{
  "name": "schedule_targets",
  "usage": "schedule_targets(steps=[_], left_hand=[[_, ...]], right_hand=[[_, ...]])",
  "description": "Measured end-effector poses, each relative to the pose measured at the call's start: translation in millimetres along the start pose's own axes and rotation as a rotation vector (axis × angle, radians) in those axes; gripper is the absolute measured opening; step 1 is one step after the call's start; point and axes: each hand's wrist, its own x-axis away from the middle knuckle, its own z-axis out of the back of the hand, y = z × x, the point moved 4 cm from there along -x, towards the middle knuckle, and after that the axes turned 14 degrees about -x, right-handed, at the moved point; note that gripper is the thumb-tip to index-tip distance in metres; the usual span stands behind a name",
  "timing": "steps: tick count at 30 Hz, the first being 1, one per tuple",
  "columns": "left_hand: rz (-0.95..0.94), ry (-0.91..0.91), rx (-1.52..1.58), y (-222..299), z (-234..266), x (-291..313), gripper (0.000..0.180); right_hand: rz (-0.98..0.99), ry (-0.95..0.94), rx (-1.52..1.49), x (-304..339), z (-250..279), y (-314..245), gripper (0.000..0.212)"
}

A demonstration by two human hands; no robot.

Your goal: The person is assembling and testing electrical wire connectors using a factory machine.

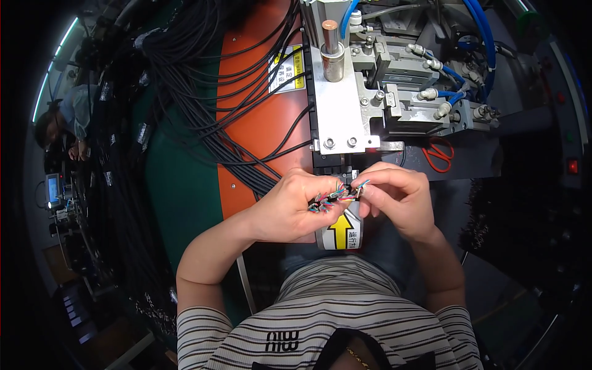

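Observation:
My left hand (290, 206) and my right hand (398, 194) meet in front of my chest. Between them I pinch a cable end whose thin coloured wires (336, 196) fan out in red, blue and green. The left fingers grip the bundle from the left; the right thumb and forefinger hold the wire tips. Directly beyond the hands stands a metal machine (342, 105) with a silver plate and a copper-topped cylinder (332, 49).
A thick bunch of black cables (185, 86) drapes over the orange and green table (253, 123) at the left. Red-handled scissors (438, 154) lie right of the machine. Blue air hoses (481, 37) run at the back right. Another person (61, 117) sits far left.

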Motion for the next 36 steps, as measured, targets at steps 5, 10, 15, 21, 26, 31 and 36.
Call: schedule_targets(steps=[5,10,15,21,26,31,36], left_hand=[[0.02,0.016,-0.086,5.6,-0.4,-1.5,0.004],[0.088,-0.088,0.163,-0.7,2.2,-3.7,0.005],[0.125,-0.071,0.039,2.9,1.4,-1.3,0.007],[-0.238,0.33,-0.868,19.6,-10.6,7.3,0.037],[-0.268,0.358,-0.88,15.6,-13.6,7.8,0.045],[-0.279,0.348,-0.893,16.3,-14.2,5.8,0.034],[-0.309,0.313,-0.955,19.2,-15.8,4.4,0.036]], right_hand=[[0.173,-0.045,0.512,-0.2,-0.9,-13.1,0.011],[-0.062,-0.04,0.054,-4.4,3.5,-4.5,0.009],[-0.016,-0.039,0.266,-6.4,-1.6,-11.2,0.007],[0.326,-0.04,1.252,-7.7,-17.8,-19.4,0.007],[0.305,-0.03,1.203,-6.7,-16.7,-18.7,0.006],[0.335,-0.021,1.145,-3.5,-12.0,-13.4,0.007],[0.363,-0.019,1.184,-3.2,-12.8,-14.7,0.008]])
